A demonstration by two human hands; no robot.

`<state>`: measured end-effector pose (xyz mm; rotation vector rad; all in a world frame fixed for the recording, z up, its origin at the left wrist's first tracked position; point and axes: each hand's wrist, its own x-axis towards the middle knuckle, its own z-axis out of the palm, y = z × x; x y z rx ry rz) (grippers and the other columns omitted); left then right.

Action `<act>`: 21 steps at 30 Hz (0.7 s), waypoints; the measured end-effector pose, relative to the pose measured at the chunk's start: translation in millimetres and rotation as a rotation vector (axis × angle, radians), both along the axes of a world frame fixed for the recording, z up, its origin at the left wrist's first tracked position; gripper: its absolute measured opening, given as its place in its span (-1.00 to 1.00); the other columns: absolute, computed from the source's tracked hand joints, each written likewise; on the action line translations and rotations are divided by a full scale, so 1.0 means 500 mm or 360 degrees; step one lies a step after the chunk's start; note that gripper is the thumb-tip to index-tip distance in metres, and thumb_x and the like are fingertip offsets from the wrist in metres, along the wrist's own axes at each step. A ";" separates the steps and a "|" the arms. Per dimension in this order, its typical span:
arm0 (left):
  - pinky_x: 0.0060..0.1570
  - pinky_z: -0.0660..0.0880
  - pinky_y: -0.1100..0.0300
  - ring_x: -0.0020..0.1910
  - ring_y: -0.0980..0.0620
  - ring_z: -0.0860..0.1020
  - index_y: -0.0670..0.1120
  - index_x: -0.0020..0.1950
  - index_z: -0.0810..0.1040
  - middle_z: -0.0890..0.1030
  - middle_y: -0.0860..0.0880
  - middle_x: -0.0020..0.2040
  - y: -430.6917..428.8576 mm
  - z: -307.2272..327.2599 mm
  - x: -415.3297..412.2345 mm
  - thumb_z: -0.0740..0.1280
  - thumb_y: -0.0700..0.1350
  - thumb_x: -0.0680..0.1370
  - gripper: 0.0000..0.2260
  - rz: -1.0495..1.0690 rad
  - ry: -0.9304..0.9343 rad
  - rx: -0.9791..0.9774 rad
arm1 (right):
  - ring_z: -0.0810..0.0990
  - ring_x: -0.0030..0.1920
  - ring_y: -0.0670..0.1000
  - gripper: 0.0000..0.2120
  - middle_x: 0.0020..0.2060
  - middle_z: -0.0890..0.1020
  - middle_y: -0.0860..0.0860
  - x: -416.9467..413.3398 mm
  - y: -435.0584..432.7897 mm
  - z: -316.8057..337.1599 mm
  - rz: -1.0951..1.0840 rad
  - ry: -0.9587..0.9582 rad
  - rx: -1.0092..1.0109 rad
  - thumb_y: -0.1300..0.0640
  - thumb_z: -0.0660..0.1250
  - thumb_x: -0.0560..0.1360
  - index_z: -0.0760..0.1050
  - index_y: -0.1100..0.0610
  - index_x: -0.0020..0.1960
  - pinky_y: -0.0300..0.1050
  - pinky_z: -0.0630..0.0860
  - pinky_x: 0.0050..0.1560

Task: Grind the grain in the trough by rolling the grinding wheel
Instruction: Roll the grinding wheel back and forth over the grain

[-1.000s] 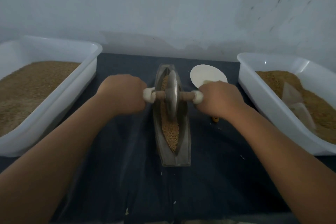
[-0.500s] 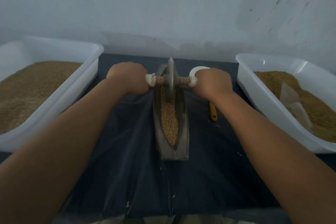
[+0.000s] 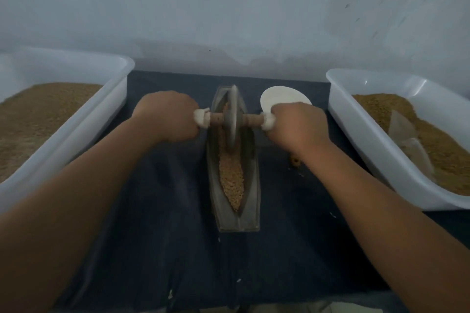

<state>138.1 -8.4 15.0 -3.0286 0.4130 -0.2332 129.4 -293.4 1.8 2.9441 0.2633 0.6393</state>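
1. Change: half a second ago the grinding wheel (image 3: 232,117) stood at the far tip of the trough (image 3: 250,211). It now sits back from that tip, over the far-middle section. I judge that the outward stroke is finished and the return stroke toward me has begun, so grinding is mid-cycle.
2. Grip: my left hand (image 3: 167,117) and right hand (image 3: 297,127) are each curled fully round one end of the wooden axle (image 3: 254,119), knuckles up, holding nothing else. White wrapping (image 3: 201,118) shows at the inner edge of each fist.
3. Work location: the grain (image 3: 231,178) lies in the trough's groove, from under the wheel to the near point. The kernels look whole and coarse, so many more passes are likely needed.
4. Materials: the wheel is a thin, dull grey disc standing on edge. The trough is grey, matte and boat-shaped, with sloping inner walls.
5. Surroundings: the trough rests on a dark cloth (image 3: 152,211). A smooth white left tub (image 3: 76,129) and right tub (image 3: 356,122) flank it, both holding tan grain. A white disc (image 3: 279,95) lies just beyond my right hand.
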 end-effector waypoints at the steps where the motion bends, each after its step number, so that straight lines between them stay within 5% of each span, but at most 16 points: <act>1: -0.28 0.45 0.09 -0.29 -0.06 0.54 0.02 -0.27 0.54 0.57 0.07 -0.28 -0.002 -0.003 0.015 0.20 0.23 0.44 -0.68 0.0043 -0.0053 -0.0028 | 0.52 -0.37 0.06 -0.63 -0.41 0.50 -0.04 0.023 0.008 0.004 -0.0001 -0.0041 -0.0015 -0.23 0.24 0.53 0.49 0.02 -0.27 -0.15 0.26 -0.39; 7: -0.25 0.49 0.08 -0.29 0.02 0.54 0.06 -0.26 0.51 0.58 0.09 -0.27 0.006 -0.019 -0.023 0.24 0.19 0.44 -0.76 0.0080 0.0097 -0.0121 | 0.50 -0.38 0.00 -0.65 -0.39 0.52 -0.05 0.020 0.007 0.026 0.0068 0.0095 -0.0066 -0.20 0.26 0.50 0.47 0.03 -0.30 -0.18 0.27 -0.41; 14: -0.41 0.29 0.19 -0.38 0.18 0.46 0.17 -0.25 0.46 0.52 0.15 -0.36 0.040 -0.027 -0.138 0.19 0.28 0.35 -0.78 -0.0202 0.0124 -0.0058 | 0.56 -0.38 -0.10 -0.67 -0.42 0.57 -0.11 -0.103 -0.043 0.047 0.0217 0.0788 0.0031 -0.34 0.16 0.29 0.55 -0.15 -0.23 -0.10 0.47 -0.39; 19: -0.27 0.45 0.10 -0.29 -0.05 0.53 0.06 -0.27 0.49 0.54 0.09 -0.30 0.004 -0.014 -0.033 0.23 0.21 0.39 -0.75 0.0053 -0.0057 -0.0024 | 0.40 -0.44 -0.04 -0.58 -0.43 0.49 -0.06 -0.007 -0.004 0.003 0.0041 0.0034 -0.0071 -0.27 0.16 0.53 0.46 0.02 -0.30 -0.20 0.19 -0.43; 21: -0.26 0.44 0.09 -0.28 -0.07 0.54 0.04 -0.28 0.51 0.56 0.06 -0.28 -0.004 -0.001 0.009 0.22 0.25 0.40 -0.70 0.0085 -0.0107 -0.0032 | 0.43 -0.44 0.01 -0.57 -0.45 0.49 -0.05 0.027 0.010 0.001 0.0022 -0.0051 -0.0014 -0.24 0.14 0.53 0.45 0.05 -0.32 -0.19 0.22 -0.43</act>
